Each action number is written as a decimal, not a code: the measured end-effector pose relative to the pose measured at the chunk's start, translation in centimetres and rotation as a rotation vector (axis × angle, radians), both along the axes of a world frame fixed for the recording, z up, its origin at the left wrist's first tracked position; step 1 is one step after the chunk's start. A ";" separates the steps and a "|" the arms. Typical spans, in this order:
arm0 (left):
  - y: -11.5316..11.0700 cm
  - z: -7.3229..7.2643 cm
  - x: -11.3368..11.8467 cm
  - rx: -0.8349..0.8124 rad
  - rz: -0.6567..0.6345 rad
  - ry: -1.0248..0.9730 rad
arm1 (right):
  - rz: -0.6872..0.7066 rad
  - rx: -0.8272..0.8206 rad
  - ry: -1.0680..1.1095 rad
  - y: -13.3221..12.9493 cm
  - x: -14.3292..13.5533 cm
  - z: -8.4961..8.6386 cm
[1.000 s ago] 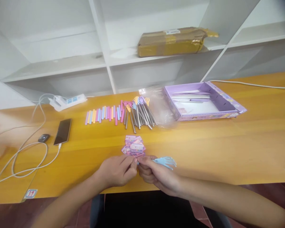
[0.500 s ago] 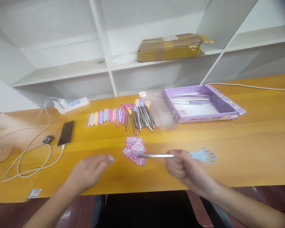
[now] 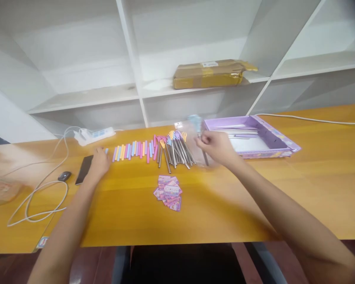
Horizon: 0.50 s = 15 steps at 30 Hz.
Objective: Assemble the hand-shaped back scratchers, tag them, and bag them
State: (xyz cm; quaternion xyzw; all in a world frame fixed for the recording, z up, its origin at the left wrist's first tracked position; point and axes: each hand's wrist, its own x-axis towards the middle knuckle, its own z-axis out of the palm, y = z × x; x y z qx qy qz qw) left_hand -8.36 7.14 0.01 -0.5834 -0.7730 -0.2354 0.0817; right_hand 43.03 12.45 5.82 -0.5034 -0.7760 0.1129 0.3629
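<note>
My left hand [image 3: 99, 161] is closed on a small light-blue stick [image 3: 106, 151], just left of a row of coloured sticks [image 3: 133, 150]. In my right hand [image 3: 214, 144] is a metal rod with a light-blue hand-shaped head [image 3: 195, 120], held upright over the clear plastic bag. To its left lies a bundle of metal rods [image 3: 177, 152] with pink, yellow, blue and purple hand-shaped heads. A pile of pink and purple cards [image 3: 170, 192] sits nearer the front edge.
A purple open box [image 3: 278, 136] stands at the right rear. The phone [image 3: 83, 170], mouse [image 3: 64, 176], white cable and power strip [image 3: 96, 136] lie at the left. A taped carton [image 3: 208, 75] rests on the shelf behind.
Both hands have moved away from me and apart, the left to the stick row's end, the right to the bag. The blue-headed rod has turned from level to upright.
</note>
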 end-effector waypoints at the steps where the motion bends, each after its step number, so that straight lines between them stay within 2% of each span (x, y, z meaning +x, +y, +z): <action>1: 0.8 -0.9 0.1 0.009 0.005 -0.007 | -0.034 -0.028 -0.140 1.1 -1.3 -0.1; 4: 1.8 -3.3 0.0 0.027 0.017 -0.038 | -0.066 -0.121 -0.365 3.6 -5.2 -0.9; 8: 1.7 -5.5 -0.7 0.035 0.001 -0.091 | -0.052 -0.186 -0.453 4.8 -8.3 -3.3; 12: 1.6 -6.3 -1.5 0.045 -0.024 -0.126 | -0.059 -0.190 -0.489 4.6 -9.0 -5.6; 15: 1.7 -6.4 -1.8 0.055 -0.020 -0.138 | -0.057 -0.157 -0.475 4.4 -8.8 -6.3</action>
